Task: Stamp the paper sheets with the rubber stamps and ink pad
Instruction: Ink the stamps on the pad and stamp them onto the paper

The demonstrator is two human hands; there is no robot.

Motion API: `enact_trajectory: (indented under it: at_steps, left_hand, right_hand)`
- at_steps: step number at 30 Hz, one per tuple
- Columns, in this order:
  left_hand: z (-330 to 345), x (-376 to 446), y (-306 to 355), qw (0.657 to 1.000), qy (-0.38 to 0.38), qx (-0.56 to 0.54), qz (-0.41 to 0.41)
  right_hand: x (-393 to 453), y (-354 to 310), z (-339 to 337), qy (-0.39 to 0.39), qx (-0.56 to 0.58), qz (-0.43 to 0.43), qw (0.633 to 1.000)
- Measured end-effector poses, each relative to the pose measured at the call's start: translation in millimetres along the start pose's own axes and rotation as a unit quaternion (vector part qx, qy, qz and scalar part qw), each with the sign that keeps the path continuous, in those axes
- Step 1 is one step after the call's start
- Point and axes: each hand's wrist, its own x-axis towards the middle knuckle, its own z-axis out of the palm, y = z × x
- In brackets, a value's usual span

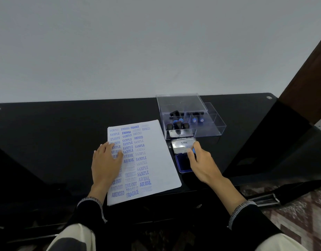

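- Your left hand (106, 160) lies flat, fingers straight, pressing the white paper sheets (152, 160) covered in blue stamped words, mid-table near the front edge.
- Your right hand (201, 160) pinches a blue-tipped rubber stamp (193, 150) over the open blue ink pad (184, 163), just beside the sheets' right edge.
- The clear plastic box (206, 127) of black-handled stamps (177, 125) sits behind the pad, toward the black table's (56, 127) back edge.

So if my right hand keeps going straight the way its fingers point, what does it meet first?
Probably the ink pad's open lid: the right hand, holding a blue-topped stamp, points at it. Beyond stands the clear stamp box.
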Motion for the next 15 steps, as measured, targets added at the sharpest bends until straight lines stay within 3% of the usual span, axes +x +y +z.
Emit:
enact_trajectory:
  at_steps: [8,15]
  left_hand:
    - [0,0,-1,1.0,0.005,-0.004,0.004]
    - [-1,0,-1,1.0,0.004,-0.009,0.003]
  right_hand:
    - [9,-2,-15,-0.04,0.067,0.058,0.995]
    - [10,1,-7,-0.005,0.028,0.042,0.999]
